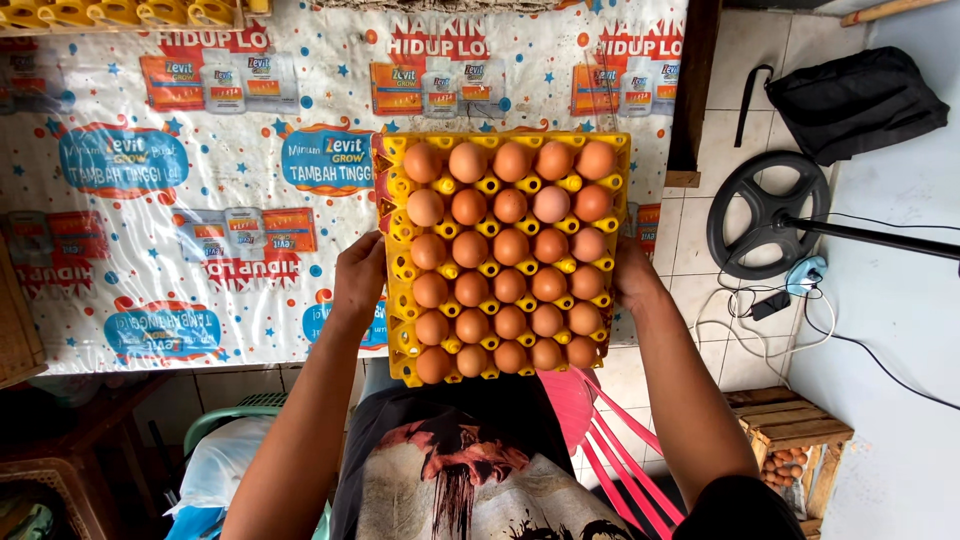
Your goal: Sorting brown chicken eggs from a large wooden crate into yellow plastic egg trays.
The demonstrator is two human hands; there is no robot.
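A yellow plastic egg tray [400,190] full of several rows of brown eggs [510,250] lies in front of me on a table covered with a printed plastic sheet [200,200]. My left hand [358,275] grips the tray's left edge. At the opposite edge, my right hand [632,272] holds the tray, its fingers partly hidden under the rim. More trays seem stacked beneath it, with red edges showing at the left.
A pink plastic chair [600,430] stands below the tray. On the tiled floor at right are a round black stand base [765,215], white cables [750,320], a black bag [850,100] and a wooden crate [795,440] with eggs. Yellow trays [120,12] sit top left.
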